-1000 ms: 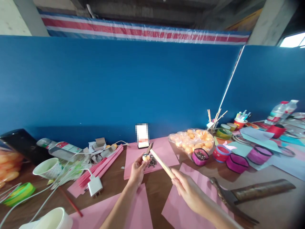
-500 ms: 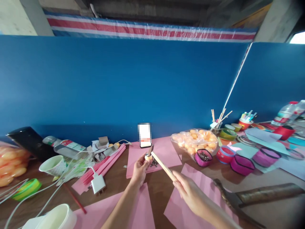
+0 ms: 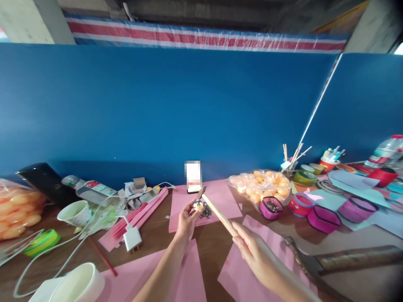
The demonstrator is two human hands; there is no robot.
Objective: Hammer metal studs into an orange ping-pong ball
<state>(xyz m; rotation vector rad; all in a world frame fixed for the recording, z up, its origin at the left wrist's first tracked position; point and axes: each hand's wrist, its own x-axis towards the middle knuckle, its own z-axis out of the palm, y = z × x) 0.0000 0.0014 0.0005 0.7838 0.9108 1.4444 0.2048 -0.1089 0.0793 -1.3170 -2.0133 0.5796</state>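
My left hand [image 3: 186, 222] is closed, thumb and fingers pinching a small pale-yellow ball [image 3: 198, 206] with dark, shiny bits on its top. My right hand [image 3: 248, 243] is wrapped round the pale wooden handle of a small hammer [image 3: 220, 214]. Its narrow metal head [image 3: 201, 192] is just above and to the right of the ball; I cannot tell whether they touch. Small dark metal pieces [image 3: 206, 211] lie in a pile beside the ball, on pink paper [image 3: 220, 191]. A phone [image 3: 193, 178] with a blurred screen stands upright behind them.
A clear bag of orange balls [image 3: 260, 184] lies right of centre, near a purple cup of dark pieces [image 3: 271, 207]. A larger hammer [image 3: 359, 256] rests at the right front. White cables, a charger [image 3: 132, 238] and paper cups [image 3: 74, 212] crowd the left. A blue partition [image 3: 195, 105] rises behind.
The view has shifted slightly, so most things sit a little further right. More of the ball's top and the pile beside it show. Both hands keep their holds.
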